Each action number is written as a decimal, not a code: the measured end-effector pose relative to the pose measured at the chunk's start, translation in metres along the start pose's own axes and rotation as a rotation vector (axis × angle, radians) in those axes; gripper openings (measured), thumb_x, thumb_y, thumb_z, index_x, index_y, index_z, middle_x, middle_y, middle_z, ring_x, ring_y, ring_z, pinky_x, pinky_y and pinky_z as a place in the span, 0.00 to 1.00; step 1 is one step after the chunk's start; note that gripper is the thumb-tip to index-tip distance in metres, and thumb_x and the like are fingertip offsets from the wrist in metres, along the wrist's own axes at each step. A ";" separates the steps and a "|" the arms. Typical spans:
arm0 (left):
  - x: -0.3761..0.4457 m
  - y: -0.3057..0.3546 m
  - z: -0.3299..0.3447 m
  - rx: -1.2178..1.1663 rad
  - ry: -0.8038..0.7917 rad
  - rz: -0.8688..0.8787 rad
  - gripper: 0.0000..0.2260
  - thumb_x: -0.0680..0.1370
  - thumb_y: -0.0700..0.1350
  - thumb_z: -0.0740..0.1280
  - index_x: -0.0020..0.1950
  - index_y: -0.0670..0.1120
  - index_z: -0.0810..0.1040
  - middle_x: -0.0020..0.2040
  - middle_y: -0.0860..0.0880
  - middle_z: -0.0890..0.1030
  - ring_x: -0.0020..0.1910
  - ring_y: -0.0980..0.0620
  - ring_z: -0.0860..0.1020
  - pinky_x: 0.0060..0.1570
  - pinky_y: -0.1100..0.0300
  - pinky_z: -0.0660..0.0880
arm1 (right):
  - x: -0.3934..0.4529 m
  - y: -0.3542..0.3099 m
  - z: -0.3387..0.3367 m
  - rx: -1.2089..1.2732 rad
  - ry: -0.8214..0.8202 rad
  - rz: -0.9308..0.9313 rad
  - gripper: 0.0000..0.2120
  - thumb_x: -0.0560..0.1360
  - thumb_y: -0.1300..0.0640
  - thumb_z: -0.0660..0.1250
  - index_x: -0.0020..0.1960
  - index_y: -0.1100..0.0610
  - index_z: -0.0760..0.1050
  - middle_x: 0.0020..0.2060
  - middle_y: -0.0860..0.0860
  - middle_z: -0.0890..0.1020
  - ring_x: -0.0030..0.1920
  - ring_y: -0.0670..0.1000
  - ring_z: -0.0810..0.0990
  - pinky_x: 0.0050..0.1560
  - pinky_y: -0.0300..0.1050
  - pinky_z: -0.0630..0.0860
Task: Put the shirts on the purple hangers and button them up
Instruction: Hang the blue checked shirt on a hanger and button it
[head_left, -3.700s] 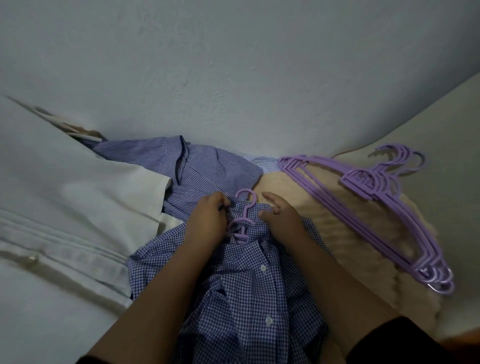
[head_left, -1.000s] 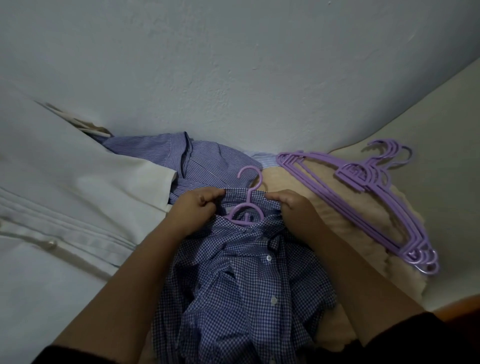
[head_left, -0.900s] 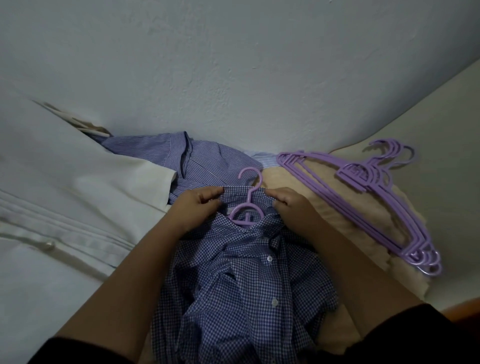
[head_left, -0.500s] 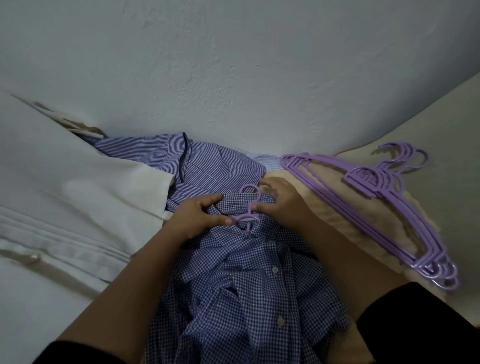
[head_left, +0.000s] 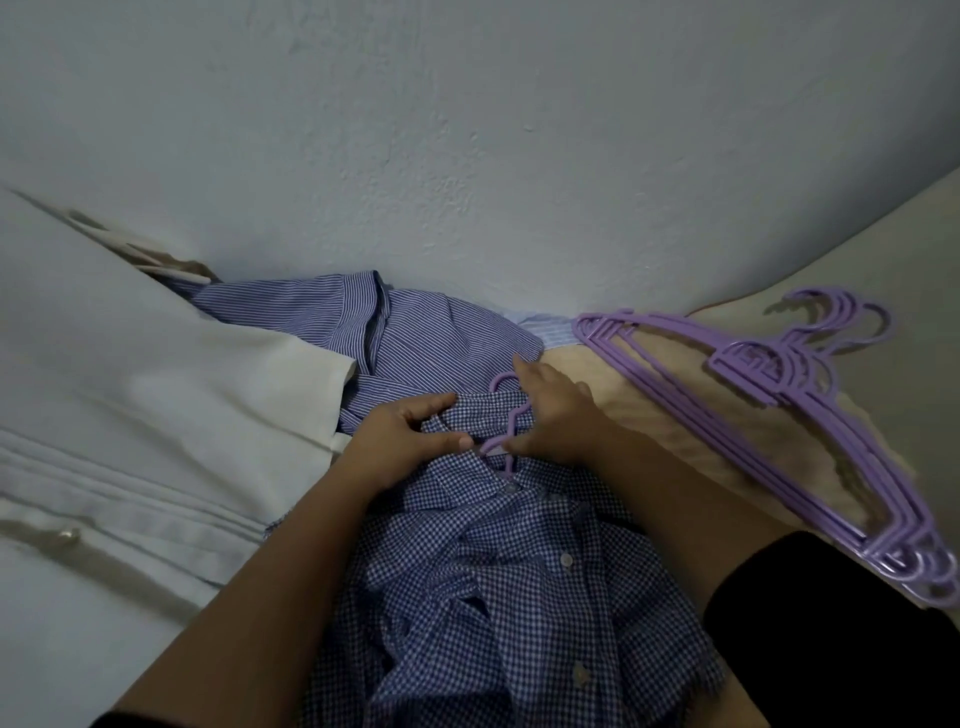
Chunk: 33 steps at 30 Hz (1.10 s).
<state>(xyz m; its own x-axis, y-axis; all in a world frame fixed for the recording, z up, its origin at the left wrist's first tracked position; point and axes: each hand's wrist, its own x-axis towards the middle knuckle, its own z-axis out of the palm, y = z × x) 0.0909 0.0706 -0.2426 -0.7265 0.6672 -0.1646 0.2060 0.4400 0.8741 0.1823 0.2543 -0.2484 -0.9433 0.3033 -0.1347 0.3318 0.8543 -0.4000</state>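
Both hands have drawn closer together at the collar since a second ago, and the purple hanger (head_left: 511, 415) now lies tilted with its hook partly under the right hand (head_left: 553, 415). Nearest the camera, the blue gingham shirt (head_left: 498, 587) lies rumpled between the forearms with that hanger inside its neck; the left hand (head_left: 410, 441) pinches the collar fabric while the right hand's fingers curl on the collar and hanger neck. Farther off, a striped blue shirt (head_left: 415, 332) rests against the wall beside a white shirt (head_left: 156, 415), and a stack of purple hangers (head_left: 769, 410) lies on a cream cushion (head_left: 675, 441) to the right.
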 end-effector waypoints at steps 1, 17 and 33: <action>-0.001 0.003 -0.002 -0.017 0.005 0.007 0.26 0.67 0.44 0.78 0.64 0.51 0.78 0.64 0.53 0.77 0.63 0.57 0.73 0.63 0.61 0.69 | -0.002 -0.002 -0.004 -0.038 0.047 -0.025 0.49 0.68 0.41 0.72 0.77 0.53 0.45 0.74 0.52 0.57 0.72 0.54 0.58 0.69 0.54 0.55; -0.096 0.169 -0.082 0.198 0.167 0.254 0.32 0.71 0.53 0.74 0.73 0.52 0.68 0.51 0.47 0.82 0.45 0.55 0.78 0.44 0.68 0.70 | -0.107 -0.105 -0.171 -0.260 0.772 -0.428 0.45 0.67 0.46 0.74 0.75 0.61 0.56 0.69 0.56 0.67 0.68 0.50 0.61 0.63 0.50 0.62; -0.270 0.304 -0.140 0.511 0.456 0.808 0.29 0.70 0.51 0.76 0.70 0.56 0.71 0.64 0.56 0.77 0.61 0.58 0.74 0.58 0.67 0.68 | -0.275 -0.219 -0.332 -0.315 1.062 -0.653 0.44 0.68 0.51 0.74 0.76 0.58 0.55 0.72 0.53 0.63 0.59 0.52 0.74 0.59 0.51 0.71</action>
<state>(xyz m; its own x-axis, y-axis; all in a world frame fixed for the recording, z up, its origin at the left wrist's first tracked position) 0.2578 -0.0596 0.1309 -0.4056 0.6328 0.6596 0.9124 0.2370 0.3336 0.3708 0.1241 0.1773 -0.5118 -0.1459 0.8466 -0.0635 0.9892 0.1321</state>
